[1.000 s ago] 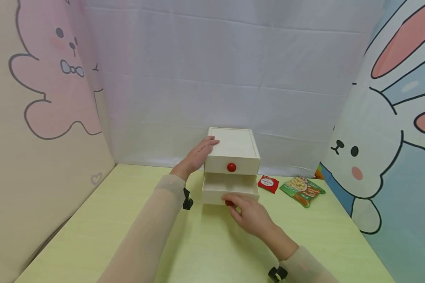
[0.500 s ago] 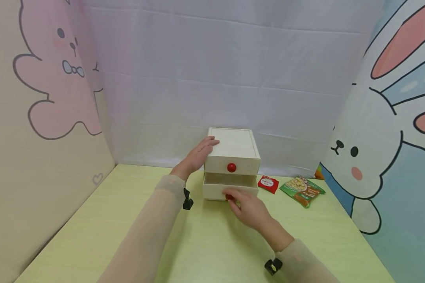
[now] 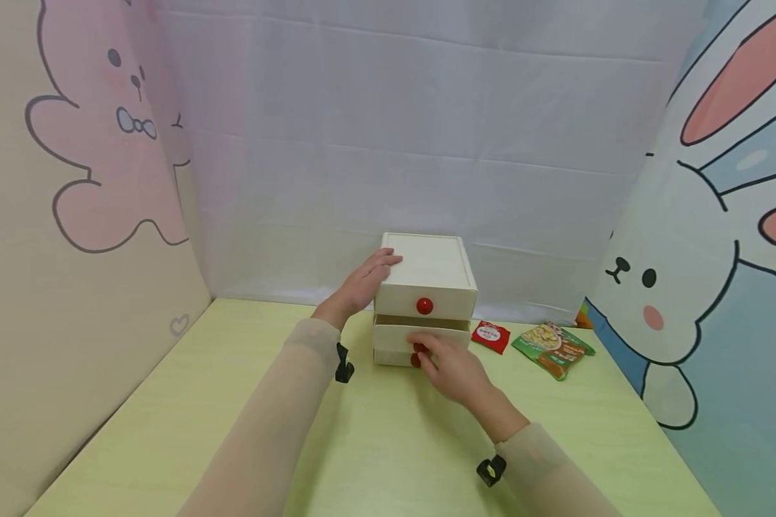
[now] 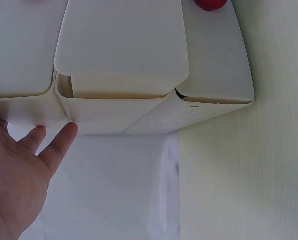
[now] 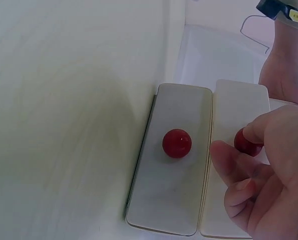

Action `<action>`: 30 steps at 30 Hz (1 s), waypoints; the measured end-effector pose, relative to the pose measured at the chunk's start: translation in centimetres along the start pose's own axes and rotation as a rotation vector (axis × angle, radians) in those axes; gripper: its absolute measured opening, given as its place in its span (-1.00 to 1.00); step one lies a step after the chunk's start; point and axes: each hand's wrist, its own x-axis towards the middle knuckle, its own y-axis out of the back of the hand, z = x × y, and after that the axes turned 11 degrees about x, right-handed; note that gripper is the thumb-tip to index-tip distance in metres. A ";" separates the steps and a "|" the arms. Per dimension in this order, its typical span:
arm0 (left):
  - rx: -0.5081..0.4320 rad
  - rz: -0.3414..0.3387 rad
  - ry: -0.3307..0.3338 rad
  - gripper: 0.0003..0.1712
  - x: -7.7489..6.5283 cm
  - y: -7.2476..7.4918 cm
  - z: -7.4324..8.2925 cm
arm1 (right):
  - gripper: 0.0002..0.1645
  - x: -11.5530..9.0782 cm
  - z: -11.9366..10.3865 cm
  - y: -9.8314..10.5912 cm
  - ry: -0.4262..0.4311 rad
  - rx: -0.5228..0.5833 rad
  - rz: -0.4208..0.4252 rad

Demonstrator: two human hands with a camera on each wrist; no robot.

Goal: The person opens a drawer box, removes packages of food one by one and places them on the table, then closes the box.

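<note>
A white three-drawer cabinet [image 3: 427, 260] stands at the back middle of the table. My left hand [image 3: 360, 281] rests along its top left edge, fingers extended; in the left wrist view the fingertips touch its side. My right hand [image 3: 453, 370] pinches the red knob [image 5: 246, 145] of the middle drawer [image 3: 389, 335] between thumb and fingers. That drawer juts out a little past the others, as the left wrist view shows. The top drawer with its red knob [image 3: 425, 306] and the bottom drawer [image 5: 171, 195] with its own knob [image 5: 177, 143] are pushed in.
Right of the cabinet lie a small red packet [image 3: 490, 336] and a larger green and brown food packet [image 3: 554, 350]. A white curtain [image 3: 336, 172] hangs close behind the cabinet. Printed cloth walls border the pale table [image 3: 187, 431] left and right.
My right hand has moved forward, and the middle drawer has slid most of the way into the cabinet. The bottom drawer's front and knob have come into sight. My left hand stays put.
</note>
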 end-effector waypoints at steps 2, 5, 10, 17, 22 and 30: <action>0.000 -0.003 -0.006 -0.34 0.0 0.0 0.1 | -0.59 0.3 0.2 0.0 -0.006 0.002 0.005; 0.003 -0.006 -0.014 -0.34 0.0 0.0 0.1 | -0.59 0.6 0.4 0.0 -0.016 -0.002 0.010; 0.003 -0.003 -0.016 -0.34 0.1 0.0 0.1 | -0.60 1.1 0.7 0.0 -0.032 -0.003 0.002; 0.004 -0.001 -0.019 -0.33 0.2 -0.1 0.1 | -0.61 1.8 1.0 -0.2 -0.055 -0.013 0.001; 0.009 0.004 -0.014 -0.34 0.1 0.0 0.2 | -0.61 2.0 1.1 -0.3 -0.060 -0.008 0.009; 0.007 0.005 -0.009 -0.34 0.0 0.1 0.3 | -0.59 2.3 1.3 -0.3 -0.078 -0.002 0.003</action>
